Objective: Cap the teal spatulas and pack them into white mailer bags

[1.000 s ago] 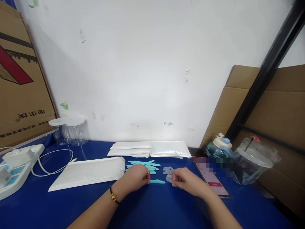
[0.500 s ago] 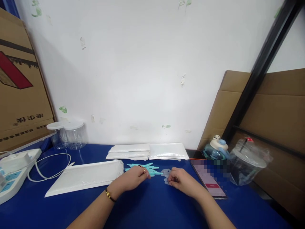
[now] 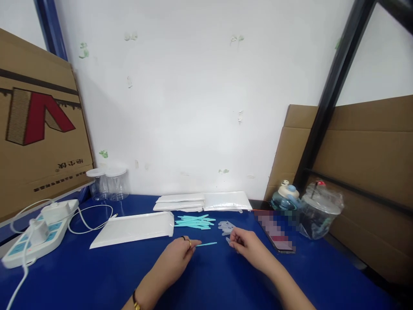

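My left hand (image 3: 180, 254) pinches one end of a thin turquoise stick (image 3: 207, 244), which points right just over the blue table. Beyond it lies a loose pile of similar turquoise sticks (image 3: 193, 221). My right hand (image 3: 243, 241) has its fingers curled and thumb drawn in, right in front of a small heap of translucent pieces (image 3: 226, 226). One small translucent piece (image 3: 228, 240) shows at its fingertips, apart from the heap; its exact kind is too small to tell.
White padded mailers lie at left (image 3: 135, 228) and along the wall (image 3: 227, 201). A phone (image 3: 274, 232), a blue bottle (image 3: 284, 200) and a bagged cup (image 3: 319, 215) stand right. At left are a power strip (image 3: 41, 241), clear jars (image 3: 116, 185) and a cardboard box (image 3: 41, 129).
My left hand has drawn back from the turquoise pile with one stick in its fingers. My right hand stays by the translucent pieces. The view has shifted left.
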The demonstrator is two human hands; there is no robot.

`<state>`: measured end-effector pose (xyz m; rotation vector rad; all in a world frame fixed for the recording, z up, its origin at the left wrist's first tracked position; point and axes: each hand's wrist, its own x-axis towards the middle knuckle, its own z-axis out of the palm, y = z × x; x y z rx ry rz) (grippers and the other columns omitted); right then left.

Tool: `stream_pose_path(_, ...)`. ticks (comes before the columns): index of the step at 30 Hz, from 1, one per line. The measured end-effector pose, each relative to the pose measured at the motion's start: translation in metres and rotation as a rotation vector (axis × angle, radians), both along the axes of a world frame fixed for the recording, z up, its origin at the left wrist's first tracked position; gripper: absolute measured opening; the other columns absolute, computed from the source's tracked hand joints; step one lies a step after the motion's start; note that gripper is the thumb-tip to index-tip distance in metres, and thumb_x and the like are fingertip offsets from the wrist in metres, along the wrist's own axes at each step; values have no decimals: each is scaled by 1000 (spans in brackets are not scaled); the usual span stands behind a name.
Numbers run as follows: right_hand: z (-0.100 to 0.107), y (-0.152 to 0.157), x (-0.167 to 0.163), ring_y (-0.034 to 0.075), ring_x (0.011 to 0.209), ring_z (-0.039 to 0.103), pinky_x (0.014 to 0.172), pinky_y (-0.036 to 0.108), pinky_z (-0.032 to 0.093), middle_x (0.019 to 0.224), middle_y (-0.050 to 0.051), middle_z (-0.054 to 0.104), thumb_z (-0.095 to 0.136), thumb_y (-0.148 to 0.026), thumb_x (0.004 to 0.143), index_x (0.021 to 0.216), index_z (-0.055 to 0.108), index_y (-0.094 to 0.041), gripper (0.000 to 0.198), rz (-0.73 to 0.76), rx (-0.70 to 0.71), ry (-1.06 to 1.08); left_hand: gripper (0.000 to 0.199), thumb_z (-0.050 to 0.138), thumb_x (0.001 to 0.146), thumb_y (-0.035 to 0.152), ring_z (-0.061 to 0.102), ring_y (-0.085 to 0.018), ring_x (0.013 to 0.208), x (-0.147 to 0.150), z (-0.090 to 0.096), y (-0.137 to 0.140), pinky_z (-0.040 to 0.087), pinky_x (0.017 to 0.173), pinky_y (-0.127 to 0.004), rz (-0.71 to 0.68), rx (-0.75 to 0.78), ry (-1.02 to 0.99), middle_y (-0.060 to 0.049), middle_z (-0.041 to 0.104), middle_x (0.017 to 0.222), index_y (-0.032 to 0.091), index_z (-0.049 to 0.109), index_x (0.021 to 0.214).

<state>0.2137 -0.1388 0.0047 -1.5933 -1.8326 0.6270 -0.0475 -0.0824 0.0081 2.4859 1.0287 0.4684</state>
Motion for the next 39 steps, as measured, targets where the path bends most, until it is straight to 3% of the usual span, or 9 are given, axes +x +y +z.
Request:
stream_pose_path(2,-6,-12,-9,13,60,54,54,21,39,65,-2,55,52,-29,83,77,52,-20,10,-40,16,123,39,31,92,36,55,-19,91,-3,-8,-12,41,82,-28,54,-5,-69,-5,62,97,25,60,115)
stream_pose_path(5,-20,-25,-21,13,59,54,56,21,40,64,-2,53,52,-33,82,76,53,-19,15,-80,28,228,33,37,91,34,55,-19,89,-3,-21,-21,41,81,-28,93,-8,-112,-5,61,95,25,64,106)
stream_pose_path(11,-40,-34,-32,14,63,52,57,22,40,66,-1,55,53,-37,82,77,57,-19,20,-113,37,218,28,43,86,25,53,-18,89,0,-36,-28,41,81,-28,100,-3,-95,-4,59,93,25,69,97)
stream_pose_path(23,-28,-35,-47,14,70,54,61,23,40,77,0,57,53,-22,82,75,63,-21,12,-35,91,-4,21,49,80,18,55,-17,92,1,-33,-25,41,84,-27,65,-54,-123,-1,64,95,23,68,89)
stream_pose_path(31,-33,-30,-45,14,66,54,58,23,40,74,0,58,57,-23,79,75,65,-21,10,-4,105,-37,20,51,81,23,55,-21,95,19,-26,-27,40,82,-31,25,46,72,-2,64,97,25,68,92)
stream_pose_path(33,-30,-24,-33,16,72,56,62,25,43,81,2,61,55,-29,82,84,66,-22,13,-19,137,-73,29,53,80,25,53,-21,101,18,-21,-17,40,87,-32,14,95,42,-3,61,107,27,63,108)
stream_pose_path(35,-26,-13,-17,20,90,57,76,29,45,99,5,62,48,-35,87,102,63,-23,25,-68,200,-131,41,50,83,28,48,-21,112,18,-17,1,37,95,-33,22,169,-9,-5,54,122,26,52,124)
stream_pose_path(37,-22,6,-2,23,115,46,97,35,36,124,8,54,42,-39,89,123,53,-22,39,-123,225,-239,44,43,88,30,40,-21,122,21,-15,25,32,103,-34,33,229,-16,-7,44,135,23,44,131)
stream_pose_path(39,-21,27,9,24,131,30,107,37,24,143,7,36,38,-45,90,136,40,-20,51,-129,138,-339,47,38,90,34,34,-21,129,27,-17,48,27,106,-34,19,266,19,-10,39,140,18,40,134)
